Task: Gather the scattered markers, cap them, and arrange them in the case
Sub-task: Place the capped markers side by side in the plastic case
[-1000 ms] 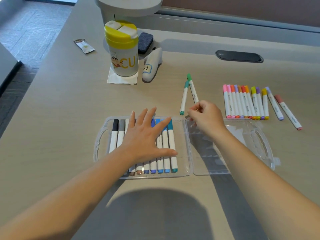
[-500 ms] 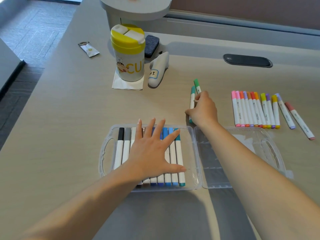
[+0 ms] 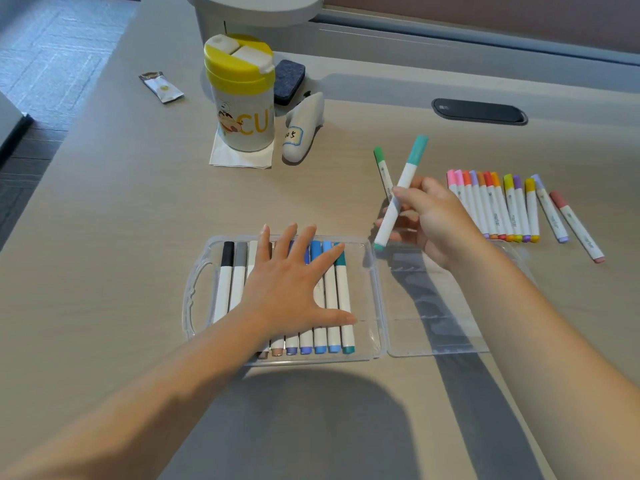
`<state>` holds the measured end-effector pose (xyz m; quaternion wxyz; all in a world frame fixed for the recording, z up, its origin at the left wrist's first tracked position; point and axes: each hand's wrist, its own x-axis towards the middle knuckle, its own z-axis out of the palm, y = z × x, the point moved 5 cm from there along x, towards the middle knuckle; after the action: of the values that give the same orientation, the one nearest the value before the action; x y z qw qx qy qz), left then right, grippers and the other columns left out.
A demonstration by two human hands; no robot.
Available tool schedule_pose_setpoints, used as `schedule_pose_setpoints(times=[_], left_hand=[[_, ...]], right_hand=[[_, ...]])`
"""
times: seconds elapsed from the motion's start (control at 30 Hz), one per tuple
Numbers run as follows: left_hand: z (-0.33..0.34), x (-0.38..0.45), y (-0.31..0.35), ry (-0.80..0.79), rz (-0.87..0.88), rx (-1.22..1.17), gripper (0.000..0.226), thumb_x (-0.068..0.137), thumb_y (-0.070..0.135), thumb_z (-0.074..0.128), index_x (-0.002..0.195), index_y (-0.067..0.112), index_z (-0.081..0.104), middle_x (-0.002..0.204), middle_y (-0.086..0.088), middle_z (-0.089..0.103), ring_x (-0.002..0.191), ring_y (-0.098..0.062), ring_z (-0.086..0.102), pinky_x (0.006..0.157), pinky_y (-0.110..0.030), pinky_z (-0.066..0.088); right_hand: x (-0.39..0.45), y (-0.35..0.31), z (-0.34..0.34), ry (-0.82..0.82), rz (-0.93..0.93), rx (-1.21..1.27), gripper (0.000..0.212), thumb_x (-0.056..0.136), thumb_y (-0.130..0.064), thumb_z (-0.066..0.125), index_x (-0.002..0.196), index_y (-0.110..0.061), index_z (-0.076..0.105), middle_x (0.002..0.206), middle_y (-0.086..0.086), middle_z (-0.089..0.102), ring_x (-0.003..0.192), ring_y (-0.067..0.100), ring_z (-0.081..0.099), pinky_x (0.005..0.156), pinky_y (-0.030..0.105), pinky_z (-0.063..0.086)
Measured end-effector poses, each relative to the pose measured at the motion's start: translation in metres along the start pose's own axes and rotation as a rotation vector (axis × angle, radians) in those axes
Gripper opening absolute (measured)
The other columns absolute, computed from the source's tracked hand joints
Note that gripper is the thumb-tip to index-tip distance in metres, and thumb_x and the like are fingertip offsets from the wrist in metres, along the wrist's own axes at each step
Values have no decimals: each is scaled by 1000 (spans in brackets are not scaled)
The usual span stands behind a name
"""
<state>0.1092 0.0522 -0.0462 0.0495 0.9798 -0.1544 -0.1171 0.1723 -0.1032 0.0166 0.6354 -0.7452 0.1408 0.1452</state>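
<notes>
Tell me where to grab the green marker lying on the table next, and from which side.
Pinch the green marker across its white barrel just below the green cap, coming from above and its far left. It lies flat, and its near end is hidden behind the right hand holding the teal marker, so only the cap half looks reachable.

Both forearms are bare, without sleeves, and the left hand (image 3: 291,289) and right hand (image 3: 433,220) wear nothing
</notes>
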Motion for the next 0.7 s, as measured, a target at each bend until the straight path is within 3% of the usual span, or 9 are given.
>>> schedule_pose_setpoints(times=[0.1,0.23,0.33,0.57,0.7], left_hand=[[-3,0,-1,-23,-6,-61,100,59,87,23,144,41,-7,156,1,-10,143,-25,-13,111,-47,-17],[-10,-2,-3,-31,-14,-208,105,58,83,31,146,34,0,155,2,-6,143,-20,-13,112,-41,-17],[-17,-5,-4,-22,-19,-284,95,75,66,54,146,31,2,155,0,-4,143,-20,-12,113,-40,-14],[-16,-13,-5,-50,-20,-319,92,76,57,59,146,33,3,155,2,-7,142,-20,-13,114,-40,-10],[-16,-13,-7,-52,-37,-286,92,76,61,56,146,33,3,155,2,-6,142,-21,-12,114,-41,-10]], right_hand=[[-23,14,3,-119,114,28,15,93,-14,48,80,-11,53,69,5,54,56,13,56,43,17,50],[-37,36,11,-268,187,-221,7,88,-9,55,86,-3,59,71,8,64,52,10,61,50,16,54],[-37,43,17,-259,147,-388,4,86,-8,59,83,-6,59,73,7,65,54,10,62,53,18,54],[-38,48,25,-174,76,-602,11,82,-10,65,75,-10,57,84,12,69,70,18,65,71,32,58],[-37,47,24,-135,11,-721,18,80,-15,69,73,-16,52,86,5,66,80,19,65,74,36,57]])
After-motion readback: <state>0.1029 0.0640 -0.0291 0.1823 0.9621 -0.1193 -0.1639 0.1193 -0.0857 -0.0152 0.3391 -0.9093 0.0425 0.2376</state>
